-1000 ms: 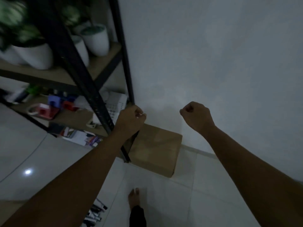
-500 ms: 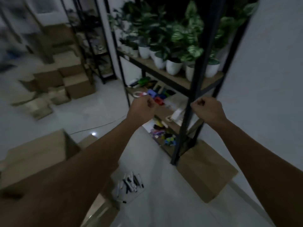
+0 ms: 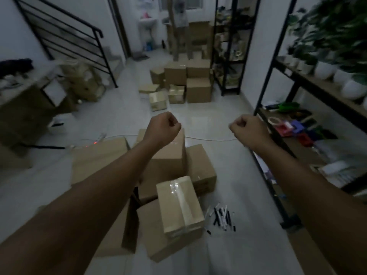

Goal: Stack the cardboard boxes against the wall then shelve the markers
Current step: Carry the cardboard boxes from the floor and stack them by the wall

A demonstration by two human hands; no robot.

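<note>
Several cardboard boxes lie in a loose heap on the floor in front of me, among them a taped box (image 3: 179,203) nearest me and a taller box (image 3: 168,161) behind it. A scatter of black and white markers (image 3: 221,216) lies on the tiles just right of the heap. My left hand (image 3: 163,127) is held up as a fist above the tall box, holding nothing. My right hand (image 3: 247,129) is also a fist in the air, empty, left of the black shelf rack (image 3: 278,197).
The rack on the right carries white plant pots (image 3: 325,70) above and coloured clutter (image 3: 292,127) on a lower shelf. More boxes (image 3: 188,82) are piled at the far end. A white cable (image 3: 208,139) crosses the floor. A stair railing (image 3: 65,38) and bags stand left.
The view has swung left, away from the wall and the single box beside the rack, to the room with the box heap and markers. Both fists stayed raised and empty.
</note>
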